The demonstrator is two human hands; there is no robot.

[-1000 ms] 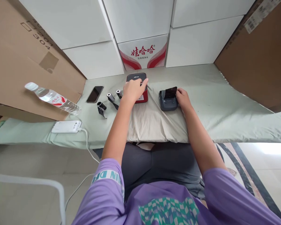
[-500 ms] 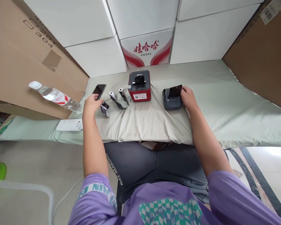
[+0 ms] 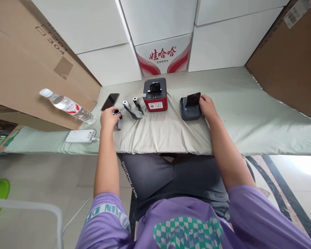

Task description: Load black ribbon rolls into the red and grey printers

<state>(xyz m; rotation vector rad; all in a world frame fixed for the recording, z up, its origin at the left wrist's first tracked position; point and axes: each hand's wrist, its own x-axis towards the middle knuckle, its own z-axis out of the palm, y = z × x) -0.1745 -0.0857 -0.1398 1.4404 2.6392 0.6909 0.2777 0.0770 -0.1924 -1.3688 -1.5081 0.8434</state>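
My left hand (image 3: 109, 118) closes around a small black label roll (image 3: 116, 112) lying at the left of the cloth-covered table (image 3: 235, 103). Two more rolls (image 3: 132, 105) with dark tape tails lie just right of it. A red and black label printer (image 3: 155, 94) with its lid open stands behind them. My right hand (image 3: 207, 105) rests against the right side of a small dark grey printer (image 3: 189, 107), whose lid is raised.
A black phone (image 3: 110, 101) lies at the back left. A water bottle (image 3: 67, 105) and a white power bank (image 3: 80, 136) with a cable sit at the table's left end. Cardboard boxes stand on both sides, white cartons behind.
My left hand left the red printer, swung left to the black roll and closed on it. The red printer's lid is now open. My right hand stayed at the grey printer.
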